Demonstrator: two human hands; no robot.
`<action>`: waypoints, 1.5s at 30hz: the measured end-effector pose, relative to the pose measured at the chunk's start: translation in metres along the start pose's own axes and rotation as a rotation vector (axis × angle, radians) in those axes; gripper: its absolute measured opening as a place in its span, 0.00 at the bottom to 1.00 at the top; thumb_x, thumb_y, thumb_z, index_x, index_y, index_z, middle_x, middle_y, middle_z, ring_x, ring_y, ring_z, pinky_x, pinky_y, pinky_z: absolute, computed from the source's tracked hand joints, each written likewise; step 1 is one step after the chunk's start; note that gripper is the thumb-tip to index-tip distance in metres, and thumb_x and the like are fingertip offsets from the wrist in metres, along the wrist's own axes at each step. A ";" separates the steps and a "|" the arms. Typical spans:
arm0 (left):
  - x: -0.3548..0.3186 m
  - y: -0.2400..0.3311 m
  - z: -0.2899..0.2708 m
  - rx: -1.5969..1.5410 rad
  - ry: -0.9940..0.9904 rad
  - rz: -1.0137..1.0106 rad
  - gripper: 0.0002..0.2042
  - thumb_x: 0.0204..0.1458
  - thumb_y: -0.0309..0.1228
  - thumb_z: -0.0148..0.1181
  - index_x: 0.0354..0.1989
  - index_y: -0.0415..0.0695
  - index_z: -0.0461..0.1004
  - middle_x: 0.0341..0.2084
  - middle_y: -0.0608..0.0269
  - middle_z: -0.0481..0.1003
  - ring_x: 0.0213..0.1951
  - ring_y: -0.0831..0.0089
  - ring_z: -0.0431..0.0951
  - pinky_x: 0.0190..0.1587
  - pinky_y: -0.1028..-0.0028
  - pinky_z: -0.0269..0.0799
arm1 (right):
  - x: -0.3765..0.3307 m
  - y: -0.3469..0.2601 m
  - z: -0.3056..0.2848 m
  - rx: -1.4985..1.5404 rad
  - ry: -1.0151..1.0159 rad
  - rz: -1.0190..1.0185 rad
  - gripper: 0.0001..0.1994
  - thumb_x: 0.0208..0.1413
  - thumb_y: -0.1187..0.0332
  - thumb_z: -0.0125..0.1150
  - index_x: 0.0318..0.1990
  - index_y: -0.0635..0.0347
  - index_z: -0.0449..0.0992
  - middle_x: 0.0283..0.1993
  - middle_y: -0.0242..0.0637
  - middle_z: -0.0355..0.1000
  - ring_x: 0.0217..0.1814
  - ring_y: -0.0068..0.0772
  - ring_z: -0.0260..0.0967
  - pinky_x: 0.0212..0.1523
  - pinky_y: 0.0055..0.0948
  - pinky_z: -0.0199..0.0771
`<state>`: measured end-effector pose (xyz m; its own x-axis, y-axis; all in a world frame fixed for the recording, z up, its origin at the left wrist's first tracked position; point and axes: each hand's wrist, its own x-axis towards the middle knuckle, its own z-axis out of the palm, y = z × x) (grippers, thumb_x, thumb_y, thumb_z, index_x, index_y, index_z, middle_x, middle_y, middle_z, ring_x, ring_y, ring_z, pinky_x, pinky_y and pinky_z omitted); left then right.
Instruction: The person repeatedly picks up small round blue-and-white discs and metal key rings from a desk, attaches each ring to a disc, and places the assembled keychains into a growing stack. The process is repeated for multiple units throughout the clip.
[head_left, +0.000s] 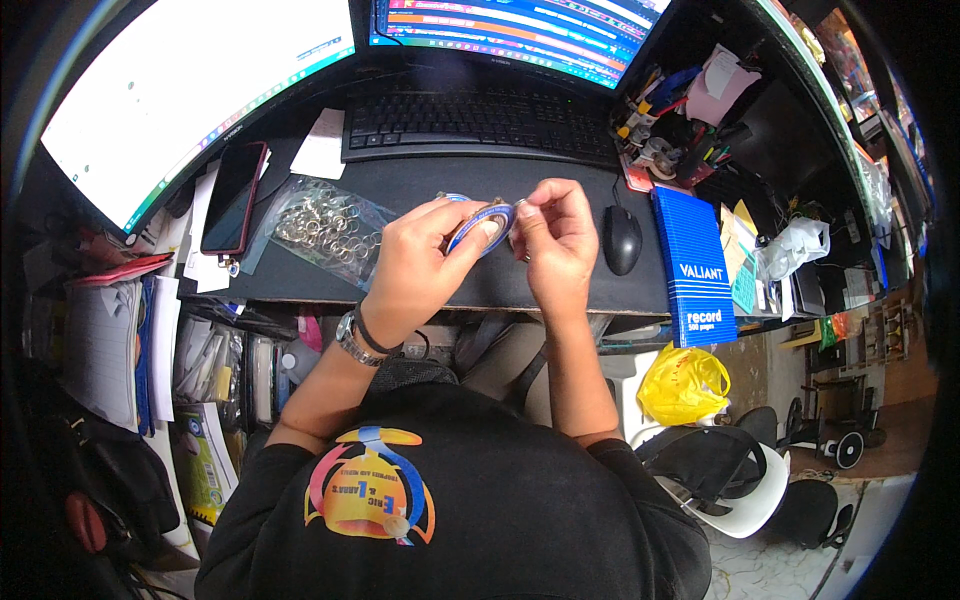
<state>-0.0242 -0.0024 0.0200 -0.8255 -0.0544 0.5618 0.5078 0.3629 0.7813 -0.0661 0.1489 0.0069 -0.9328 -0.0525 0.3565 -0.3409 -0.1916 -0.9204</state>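
Note:
My left hand [418, 258] is closed on a round medal [482, 229] with a blue rim and a metallic middle, tilted above the desk's front edge. Part of another blue-edged disc [456, 197] shows behind those fingers. At the medal's right edge, my right hand [556, 245] pinches a small silvery metal piece [520, 204]; the fingertips mostly hide its shape. Beside my left hand, a clear plastic bag [335, 228] full of silvery metal rings lies on the desk.
Behind my hands are a black keyboard [480, 127] and two monitors [200, 90]. A phone [235, 197] lies left of the bag. To the right are a mouse [622, 240], a blue record book [695, 265] and a pen holder [655, 125]. A yellow bag [683, 385] sits lower right.

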 end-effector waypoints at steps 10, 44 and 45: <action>-0.002 -0.002 -0.001 0.013 -0.046 0.094 0.09 0.54 0.26 0.61 0.41 0.35 0.78 0.27 0.52 0.75 0.30 0.65 0.76 0.34 0.70 0.71 | 0.004 -0.010 -0.004 -0.096 -0.106 -0.059 0.07 0.55 0.83 0.58 0.37 0.60 0.70 0.33 0.24 0.67 0.35 0.13 0.63 0.38 0.16 0.66; -0.003 0.006 -0.011 -0.173 -0.133 -0.011 0.09 0.52 0.26 0.63 0.39 0.35 0.80 0.31 0.55 0.78 0.34 0.72 0.79 0.39 0.75 0.73 | 0.003 -0.013 -0.014 -0.403 -0.213 -0.488 0.06 0.52 0.85 0.59 0.32 0.65 0.70 0.34 0.39 0.70 0.38 0.31 0.71 0.53 0.40 0.76; -0.003 0.006 -0.012 -0.188 -0.150 -0.029 0.09 0.52 0.26 0.63 0.40 0.35 0.80 0.32 0.55 0.79 0.35 0.72 0.79 0.39 0.75 0.73 | 0.003 -0.014 -0.014 -0.399 -0.211 -0.497 0.07 0.52 0.86 0.59 0.32 0.65 0.70 0.34 0.39 0.71 0.38 0.31 0.71 0.53 0.41 0.76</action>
<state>-0.0159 -0.0116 0.0266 -0.8606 0.0813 0.5027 0.5087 0.1826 0.8414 -0.0656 0.1649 0.0186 -0.6249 -0.2501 0.7396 -0.7788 0.1325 -0.6132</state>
